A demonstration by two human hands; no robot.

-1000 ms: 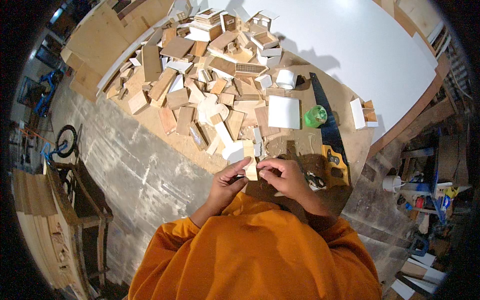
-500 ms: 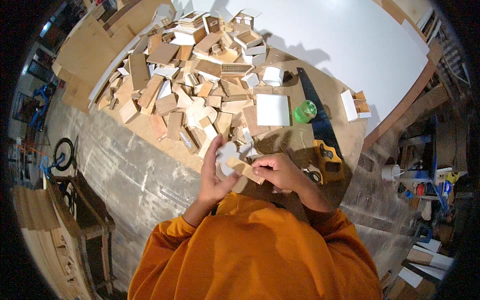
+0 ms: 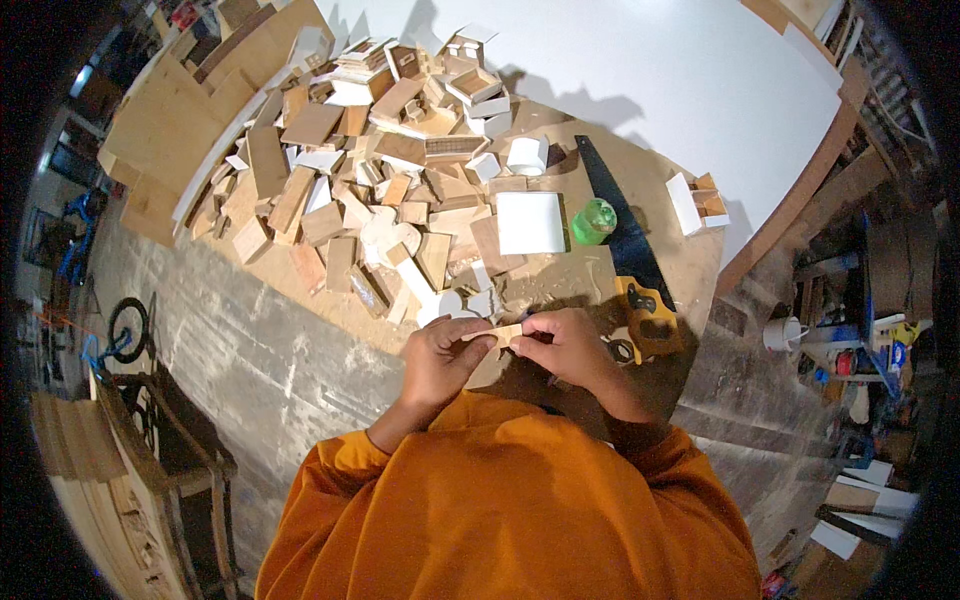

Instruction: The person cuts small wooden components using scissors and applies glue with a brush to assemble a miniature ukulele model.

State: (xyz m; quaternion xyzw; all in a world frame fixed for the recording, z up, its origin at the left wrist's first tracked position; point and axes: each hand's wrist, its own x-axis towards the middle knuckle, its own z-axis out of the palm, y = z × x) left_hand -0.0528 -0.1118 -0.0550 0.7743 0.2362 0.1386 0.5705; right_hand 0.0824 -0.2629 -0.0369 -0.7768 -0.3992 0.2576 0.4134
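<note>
Small flat pale-yellow wooden piece (image 3: 508, 333) is held in front of the orange-sleeved torso, near the close edge of the brown tabletop (image 3: 560, 268); left hand (image 3: 437, 358) and right hand (image 3: 570, 350) each pinch one end between thumb and fingers, presumably to steady it and leave its middle visible. Just beyond lies a white rounded flat cutout (image 3: 440, 305); the yellow-handled, dark-bladed handsaw (image 3: 630, 245) rests to the right, handle nearest the person, probably for easy reach, with the jumbled wooden offcuts (image 3: 400, 150) farther off leftward.

Scuffed grey floor (image 3: 270, 340), broad white tabletop (image 3: 700, 90) under bright light, wooden furniture frame (image 3: 163, 476) at left
</note>
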